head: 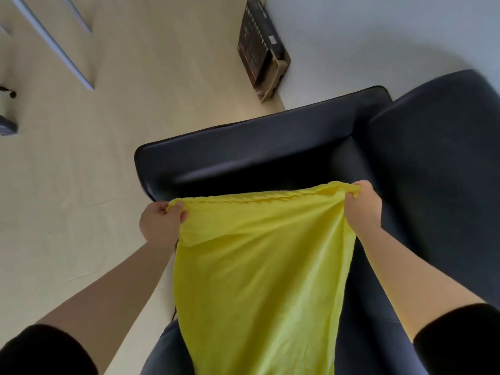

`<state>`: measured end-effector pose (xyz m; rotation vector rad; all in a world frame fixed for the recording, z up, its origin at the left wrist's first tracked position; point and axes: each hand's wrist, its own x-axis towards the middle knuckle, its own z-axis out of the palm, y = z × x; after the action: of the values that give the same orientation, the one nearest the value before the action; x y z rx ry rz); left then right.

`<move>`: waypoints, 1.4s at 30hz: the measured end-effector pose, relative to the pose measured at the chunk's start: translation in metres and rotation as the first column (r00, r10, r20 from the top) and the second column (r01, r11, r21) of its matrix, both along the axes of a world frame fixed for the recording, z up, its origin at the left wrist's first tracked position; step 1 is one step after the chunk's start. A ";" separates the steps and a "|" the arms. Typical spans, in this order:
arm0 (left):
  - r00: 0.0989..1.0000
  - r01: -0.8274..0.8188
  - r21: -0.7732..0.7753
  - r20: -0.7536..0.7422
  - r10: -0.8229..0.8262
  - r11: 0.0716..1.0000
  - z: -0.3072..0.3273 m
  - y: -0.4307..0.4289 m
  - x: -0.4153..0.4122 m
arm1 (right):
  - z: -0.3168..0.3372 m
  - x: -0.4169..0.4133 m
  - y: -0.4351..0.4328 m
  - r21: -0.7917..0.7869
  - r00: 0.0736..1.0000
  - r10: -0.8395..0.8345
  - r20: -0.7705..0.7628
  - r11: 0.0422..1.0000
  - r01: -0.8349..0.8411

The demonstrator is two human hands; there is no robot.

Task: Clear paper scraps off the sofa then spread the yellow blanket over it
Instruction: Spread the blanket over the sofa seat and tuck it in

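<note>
The left hand (pixel 161 221), just left of the frame's centre, is clenched round one top corner of the yellow blanket (pixel 257 272), with the cloth bunched between its curled fingers and thumb. The right hand (pixel 363 205), right of centre and a little higher, grasps the other top corner in the same way, and a tuft of cloth pokes out past its knuckles. Between the two hands the blanket's hemmed top edge runs nearly taut, sloping up toward the right. Below that edge the cloth hangs in long folds between the two bare forearms and runs off the bottom of the frame. The black left sleeve (pixel 40 353) fills the lower left corner and the black right sleeve (pixel 460 339) sits at the lower right.

The blanket is held over the dark sofa (pixel 270 147), which takes up the centre and right of the frame. One armrest lies across the middle, just above the hands, and the backrest bulges along the right edge. A strip of the seat shows dark beside the cloth toward the lower right. Whether the hanging cloth touches the seat cannot be told.

A pale wooden floor (pixel 81 185) covers the left half. A white wall (pixel 378 36) fills the upper right. At top centre a dark box (pixel 255 47) stands on the floor against that wall, with brown cardboard beside it. Pale grey bars (pixel 54 41) slant across the upper left corner. A small black wheel (pixel 9 91) shows at the left edge.
</note>
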<state>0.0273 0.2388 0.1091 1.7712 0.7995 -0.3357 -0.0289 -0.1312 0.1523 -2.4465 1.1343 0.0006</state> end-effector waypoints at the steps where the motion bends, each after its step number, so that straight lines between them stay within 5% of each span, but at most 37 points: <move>1: 1.000 -0.019 0.002 -0.012 0.019 1.000 -0.019 -0.004 0.014 | -0.016 0.017 -0.004 -0.009 1.000 0.000 -0.014 1.000 0.000; 12: 0.944 -0.252 0.027 -0.214 0.251 0.967 -0.128 -0.012 0.030 | -0.126 0.093 -0.004 0.007 0.969 0.201 -0.143 0.979 -0.202; 16: 0.944 -0.297 0.104 -0.117 0.309 0.949 -0.153 -0.010 0.027 | -0.164 0.103 0.003 0.049 0.982 0.169 -0.088 0.985 -0.166; 22: 0.984 -0.173 0.125 -0.012 0.175 0.977 -0.163 -0.002 0.013 | -0.181 0.097 0.005 0.164 0.990 0.122 -0.065 0.980 -0.110; 27: 0.999 0.007 0.206 -0.045 0.003 0.979 -0.143 0.002 0.008 | -0.163 0.050 0.016 0.216 0.983 0.137 0.118 0.963 -0.160; 31: 1.000 -0.010 0.295 -0.011 0.014 0.956 -0.116 0.000 -0.010 | -0.146 -0.011 0.042 0.257 0.991 0.103 0.089 0.958 -0.123; 42: 0.988 0.151 0.055 -0.025 -0.150 0.987 -0.077 -0.010 -0.185 | -0.110 -0.201 0.087 0.315 0.995 0.075 -0.062 0.948 -0.052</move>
<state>-0.1580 0.2285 0.0317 1.8891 0.6973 -0.4355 -0.2303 -0.0441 0.0427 -2.2113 0.9986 0.2723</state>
